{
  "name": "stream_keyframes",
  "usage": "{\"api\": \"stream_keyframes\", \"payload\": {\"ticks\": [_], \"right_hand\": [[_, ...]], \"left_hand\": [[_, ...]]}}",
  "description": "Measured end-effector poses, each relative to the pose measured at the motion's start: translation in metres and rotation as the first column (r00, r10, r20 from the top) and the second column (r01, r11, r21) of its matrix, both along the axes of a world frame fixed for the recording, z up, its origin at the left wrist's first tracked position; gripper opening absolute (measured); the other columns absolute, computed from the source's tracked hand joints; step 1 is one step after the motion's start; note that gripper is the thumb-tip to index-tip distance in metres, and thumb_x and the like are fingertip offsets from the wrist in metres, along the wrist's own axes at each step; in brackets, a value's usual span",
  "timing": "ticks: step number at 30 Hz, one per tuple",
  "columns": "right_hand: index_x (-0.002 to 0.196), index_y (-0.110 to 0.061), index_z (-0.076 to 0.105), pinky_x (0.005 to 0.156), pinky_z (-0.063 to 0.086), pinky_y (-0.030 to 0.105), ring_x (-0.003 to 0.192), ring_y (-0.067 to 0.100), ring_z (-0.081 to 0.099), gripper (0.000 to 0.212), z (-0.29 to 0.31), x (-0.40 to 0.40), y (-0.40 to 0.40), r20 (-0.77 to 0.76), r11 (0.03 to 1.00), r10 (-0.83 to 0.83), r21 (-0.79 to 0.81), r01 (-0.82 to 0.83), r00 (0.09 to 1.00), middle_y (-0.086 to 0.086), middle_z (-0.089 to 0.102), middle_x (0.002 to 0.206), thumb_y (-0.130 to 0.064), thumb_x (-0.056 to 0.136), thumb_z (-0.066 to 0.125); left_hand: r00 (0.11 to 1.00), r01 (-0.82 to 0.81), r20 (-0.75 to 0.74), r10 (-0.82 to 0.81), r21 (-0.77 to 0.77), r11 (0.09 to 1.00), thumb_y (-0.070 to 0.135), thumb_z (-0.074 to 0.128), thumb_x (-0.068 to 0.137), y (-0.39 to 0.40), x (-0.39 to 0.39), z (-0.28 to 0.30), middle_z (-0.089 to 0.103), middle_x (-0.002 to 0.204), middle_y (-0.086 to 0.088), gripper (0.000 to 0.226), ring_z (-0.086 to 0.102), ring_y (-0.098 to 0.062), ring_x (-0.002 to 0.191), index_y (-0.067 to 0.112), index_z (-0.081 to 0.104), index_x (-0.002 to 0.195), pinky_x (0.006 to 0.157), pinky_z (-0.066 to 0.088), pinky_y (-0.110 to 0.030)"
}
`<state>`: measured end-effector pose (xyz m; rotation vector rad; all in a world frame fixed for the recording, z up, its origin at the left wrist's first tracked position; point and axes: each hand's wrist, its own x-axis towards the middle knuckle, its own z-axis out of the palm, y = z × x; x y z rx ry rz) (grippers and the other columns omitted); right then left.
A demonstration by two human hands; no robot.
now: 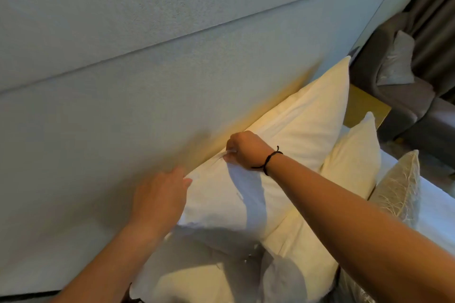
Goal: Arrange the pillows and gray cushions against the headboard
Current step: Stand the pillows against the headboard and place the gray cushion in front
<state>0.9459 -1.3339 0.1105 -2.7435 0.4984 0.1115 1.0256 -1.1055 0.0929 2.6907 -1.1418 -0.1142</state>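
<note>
The right hand (242,149) was clenched in a tight grip on the top corner of the near white pillow (226,202), fabric bunched between its fingers, right against the headboard (147,81). Just below and to the left of that grip, the left hand (160,198) lay released, fingers straight, resting on the pillow's edge. Beyond the right wrist another white pillow (307,125) leaned on the headboard, then a smaller pillow (354,157) and a gray cushion (398,187).

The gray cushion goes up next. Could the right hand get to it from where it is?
Probably yes: the gray cushion stands uncovered beside the right forearm, but the right hand would first have to release the white pillow.
</note>
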Motion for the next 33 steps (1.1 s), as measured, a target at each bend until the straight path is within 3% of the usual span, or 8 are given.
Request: {"api": "stream_keyframes", "payload": {"ticks": [4,6,10,15,19,23,28,33], "right_hand": [[0.085,-0.009,0.070,0.069,0.032,0.026,0.076,0.019,0.048,0.022,-0.008,-0.012,-0.007,0.010,0.988,-0.065,0.140,0.063,0.998,0.007,0.062,0.083,-0.030,0.090,0.064],[0.087,-0.016,0.071,0.071,0.037,0.026,0.078,0.016,0.052,0.023,0.000,-0.018,-0.024,-0.026,0.982,-0.069,0.176,0.073,0.997,0.004,0.067,0.088,-0.039,0.087,0.067],[0.103,-0.019,0.071,0.083,0.050,0.035,0.098,0.020,0.060,0.026,0.020,-0.029,-0.086,-0.204,0.999,-0.048,0.005,0.050,0.978,0.001,0.069,0.107,-0.040,0.089,0.064],[0.106,-0.019,0.068,0.082,0.051,0.040,0.099,0.029,0.059,0.019,0.030,-0.043,-0.172,-0.372,0.978,-0.136,-0.196,0.065,0.918,0.006,0.067,0.107,-0.021,0.093,0.054],[0.106,-0.016,0.067,0.076,0.048,0.038,0.099,0.033,0.058,0.021,0.030,-0.043,-0.225,-0.392,0.937,-0.191,-0.346,0.049,0.900,0.010,0.064,0.105,-0.015,0.090,0.053],[0.101,-0.017,0.067,0.079,0.053,0.043,0.094,0.033,0.058,0.018,0.026,-0.042,-0.266,-0.375,0.896,-0.262,-0.436,0.080,0.890,0.010,0.065,0.102,-0.017,0.090,0.052],[0.105,-0.019,0.067,0.079,0.053,0.043,0.088,0.032,0.058,0.026,0.021,-0.046,-0.289,-0.302,0.861,-0.299,-0.494,0.120,0.905,0.009,0.064,0.096,-0.030,0.097,0.046],[0.107,-0.009,0.071,0.070,0.047,0.036,0.087,0.040,0.061,0.031,0.040,-0.053,-0.315,-0.091,0.820,-0.263,-0.546,0.173,0.961,0.019,0.067,0.095,-0.025,0.099,0.045]], "left_hand": [[0.975,0.050,-0.214,-0.060,-0.050,0.997,0.063,0.044,0.091,-0.040,0.000,-0.009,0.067,0.104,0.001,0.040,0.063,-0.027,0.093,0.030,0.053,0.111,0.070,0.047,-0.037],[0.946,0.094,-0.304,-0.112,-0.072,0.993,0.064,0.049,0.088,-0.064,0.000,-0.018,0.066,0.110,0.000,0.047,0.062,-0.026,0.097,0.027,0.054,0.117,0.073,0.047,-0.036],[0.860,0.087,-0.488,-0.147,-0.143,0.986,0.060,0.056,0.086,-0.101,0.000,-0.035,0.067,0.107,0.001,0.045,0.062,-0.024,0.096,0.022,0.063,0.110,0.078,0.050,-0.035],[0.852,0.054,-0.496,-0.164,-0.230,0.972,0.050,0.054,0.084,-0.130,-0.001,-0.043,0.059,0.068,0.011,0.025,0.058,-0.017,0.069,0.029,0.057,0.070,0.054,0.036,-0.027],[0.861,-0.018,-0.494,-0.123,-0.271,0.962,0.043,0.051,0.085,-0.151,-0.007,-0.041,0.061,0.065,0.010,0.020,0.059,-0.015,0.065,0.030,0.057,0.071,0.058,0.048,-0.032],[0.887,0.001,-0.454,-0.088,-0.190,0.982,0.033,0.043,0.096,-0.164,-0.008,-0.043,0.060,0.078,0.008,0.021,0.057,-0.022,0.076,0.026,0.049,0.077,0.068,0.049,-0.038],[0.943,0.075,-0.318,-0.096,-0.079,0.994,0.058,0.032,0.097,-0.152,-0.023,-0.036,0.050,0.091,0.010,0.030,0.056,-0.023,0.084,0.031,0.043,0.093,0.068,0.042,-0.035],[0.963,0.123,-0.216,-0.164,-0.192,0.974,0.045,0.035,0.101,-0.169,-0.018,-0.004,0.041,0.058,0.007,0.038,0.038,-0.022,0.051,0.026,0.028,0.068,0.049,0.028,-0.035]]}}
